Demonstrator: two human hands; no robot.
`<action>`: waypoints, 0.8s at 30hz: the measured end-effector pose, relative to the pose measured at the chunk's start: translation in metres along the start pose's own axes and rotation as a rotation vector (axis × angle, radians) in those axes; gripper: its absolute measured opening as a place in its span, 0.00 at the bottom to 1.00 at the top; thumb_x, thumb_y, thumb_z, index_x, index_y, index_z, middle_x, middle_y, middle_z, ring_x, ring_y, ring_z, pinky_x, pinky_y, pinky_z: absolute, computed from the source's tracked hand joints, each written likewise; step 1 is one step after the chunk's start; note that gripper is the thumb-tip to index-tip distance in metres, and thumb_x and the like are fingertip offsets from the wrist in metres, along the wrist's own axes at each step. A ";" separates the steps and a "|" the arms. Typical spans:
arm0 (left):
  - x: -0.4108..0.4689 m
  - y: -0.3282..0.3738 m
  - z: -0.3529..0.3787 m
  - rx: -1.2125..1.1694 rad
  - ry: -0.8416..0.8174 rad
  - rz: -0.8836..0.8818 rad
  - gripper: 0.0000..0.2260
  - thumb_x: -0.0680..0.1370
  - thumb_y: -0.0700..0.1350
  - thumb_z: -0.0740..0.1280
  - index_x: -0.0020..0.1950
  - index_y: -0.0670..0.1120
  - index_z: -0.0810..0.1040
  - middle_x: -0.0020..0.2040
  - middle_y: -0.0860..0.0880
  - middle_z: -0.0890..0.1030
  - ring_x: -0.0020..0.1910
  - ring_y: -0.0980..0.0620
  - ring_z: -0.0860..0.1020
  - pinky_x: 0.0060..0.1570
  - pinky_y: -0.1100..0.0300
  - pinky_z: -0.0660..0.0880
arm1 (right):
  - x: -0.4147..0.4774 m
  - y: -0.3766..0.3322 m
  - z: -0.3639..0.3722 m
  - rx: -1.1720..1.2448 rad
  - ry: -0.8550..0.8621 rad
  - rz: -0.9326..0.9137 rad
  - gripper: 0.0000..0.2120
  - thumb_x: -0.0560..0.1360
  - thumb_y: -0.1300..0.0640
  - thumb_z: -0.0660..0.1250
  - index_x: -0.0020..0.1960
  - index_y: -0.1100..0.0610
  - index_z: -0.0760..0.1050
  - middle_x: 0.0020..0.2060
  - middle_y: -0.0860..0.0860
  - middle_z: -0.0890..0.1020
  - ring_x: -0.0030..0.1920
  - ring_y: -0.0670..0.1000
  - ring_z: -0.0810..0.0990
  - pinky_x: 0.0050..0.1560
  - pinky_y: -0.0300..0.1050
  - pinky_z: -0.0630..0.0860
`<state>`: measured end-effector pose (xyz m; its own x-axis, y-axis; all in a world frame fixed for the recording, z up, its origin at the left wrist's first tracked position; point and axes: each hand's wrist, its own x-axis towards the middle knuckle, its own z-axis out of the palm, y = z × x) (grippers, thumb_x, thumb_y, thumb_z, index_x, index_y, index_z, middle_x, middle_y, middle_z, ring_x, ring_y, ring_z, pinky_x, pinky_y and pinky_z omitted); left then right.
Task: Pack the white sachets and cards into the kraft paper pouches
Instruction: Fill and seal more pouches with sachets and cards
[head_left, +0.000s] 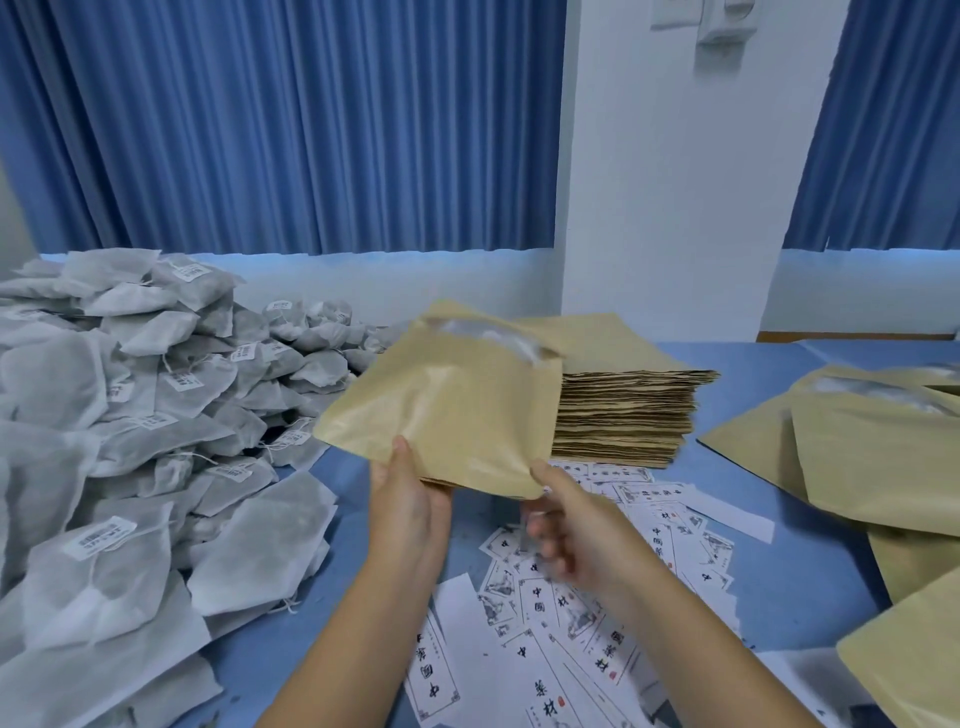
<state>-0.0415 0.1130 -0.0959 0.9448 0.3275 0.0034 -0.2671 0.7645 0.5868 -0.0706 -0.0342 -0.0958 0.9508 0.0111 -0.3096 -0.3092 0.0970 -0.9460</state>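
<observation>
**Pouch held up over the cards**

Head view: the left hand (410, 499) grips the lower edge of a kraft pouch (447, 405), thumb on its front, holding it above the blue table (805, 571). The right hand (571, 530) sits at the pouch's lower right corner, thumb touching it, fingers curled and blurred below; whether it grips is unclear. White sachets (130, 389) are heaped to the left and cards (545, 597) lie beneath the hands.

Single head-worn wide-angle view, forward and down, close over the blue table (810, 571)
</observation>
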 end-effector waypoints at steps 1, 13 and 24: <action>-0.002 -0.004 0.001 0.005 -0.003 -0.010 0.14 0.85 0.43 0.54 0.69 0.50 0.69 0.60 0.47 0.80 0.52 0.53 0.82 0.49 0.54 0.79 | -0.002 0.001 0.002 0.097 -0.081 0.038 0.21 0.75 0.43 0.68 0.43 0.62 0.79 0.29 0.51 0.75 0.26 0.48 0.68 0.27 0.38 0.61; -0.005 -0.011 0.001 -0.003 -0.097 -0.137 0.12 0.83 0.45 0.59 0.66 0.45 0.72 0.59 0.44 0.82 0.51 0.50 0.83 0.44 0.55 0.80 | -0.009 -0.008 0.000 -0.081 0.080 -0.275 0.09 0.77 0.57 0.62 0.39 0.56 0.74 0.25 0.48 0.73 0.24 0.45 0.66 0.26 0.37 0.63; -0.016 -0.021 0.003 0.257 -0.213 -0.439 0.05 0.75 0.38 0.69 0.47 0.36 0.77 0.36 0.42 0.81 0.30 0.52 0.80 0.29 0.66 0.76 | -0.012 0.001 0.012 0.046 0.137 -0.253 0.12 0.76 0.57 0.65 0.34 0.59 0.74 0.23 0.50 0.70 0.21 0.46 0.65 0.22 0.34 0.61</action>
<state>-0.0509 0.0900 -0.1063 0.9817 -0.1312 -0.1382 0.1903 0.6347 0.7490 -0.0825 -0.0226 -0.0921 0.9851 -0.1535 -0.0770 -0.0580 0.1247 -0.9905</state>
